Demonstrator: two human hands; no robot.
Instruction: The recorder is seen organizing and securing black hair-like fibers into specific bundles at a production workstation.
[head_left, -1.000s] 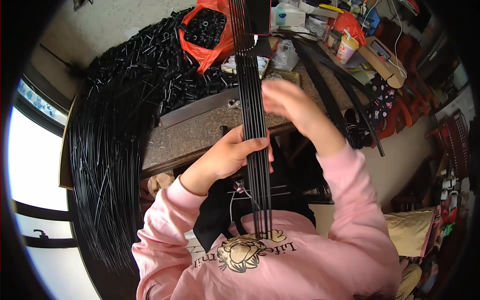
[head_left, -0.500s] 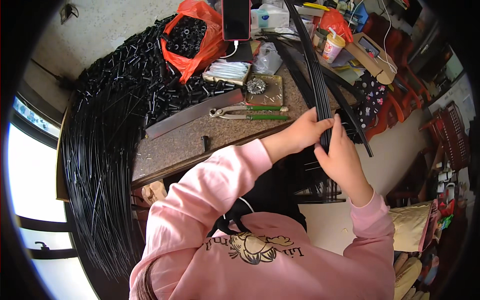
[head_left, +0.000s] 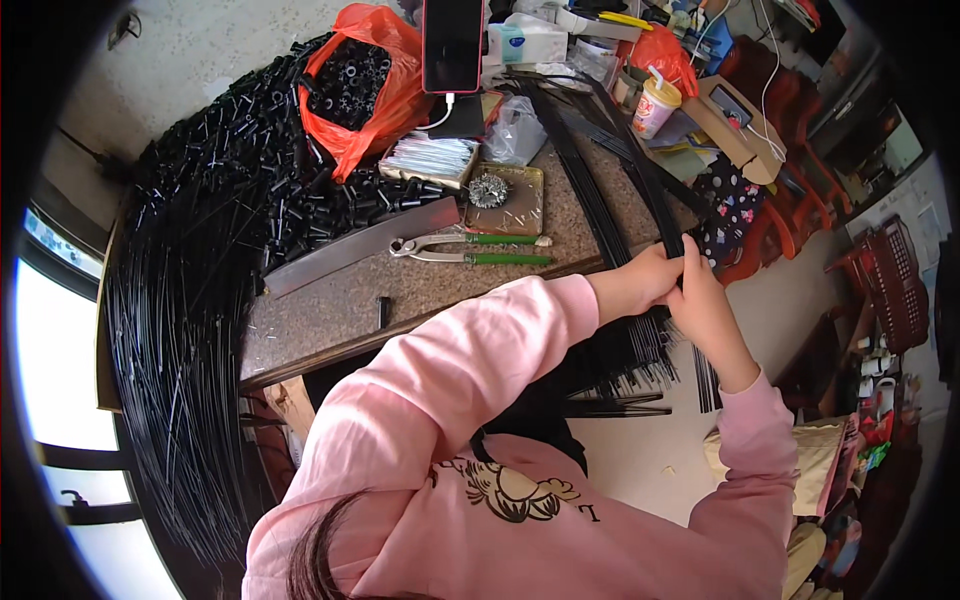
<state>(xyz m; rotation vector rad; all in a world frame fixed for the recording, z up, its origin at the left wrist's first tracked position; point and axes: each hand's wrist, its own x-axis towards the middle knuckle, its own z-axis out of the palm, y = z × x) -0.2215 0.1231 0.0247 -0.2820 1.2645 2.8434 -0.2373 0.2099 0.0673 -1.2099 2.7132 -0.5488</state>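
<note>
Since the earliest frame, the held bundle of thin black rods (head_left: 657, 200) has swung from in front of the chest to the table's right end, leaving the green-handled pliers (head_left: 500, 260) in plain sight. Its upper length slopes up and leftward from the hands.

At the person's left hand (head_left: 645, 277) the fingers are closed around the rods. The right hand (head_left: 700, 300) presses in beside it with fingers pointing up; whether they also wrap the rods cannot be told, since the two hands hide the contact. For a tidy hold, the left fist should stay firm enough that no rod slides lengthwise, while the right palm squares the side of the bunch. Bending the rods sharply at the fist would probably splay the far ends.

Just left of the held bunch, a second bunch of black strips (head_left: 575, 170) lies on the table (head_left: 330, 300); some clearance between the two would keep them from tangling. Beyond, a lidded cup (head_left: 656, 108) stands near the upper length, so any sideways sweep there calls for care. Farther left rest a shallow tray (head_left: 540, 205), a metal strip (head_left: 365, 245) and an orange bag (head_left: 405, 100).
</note>
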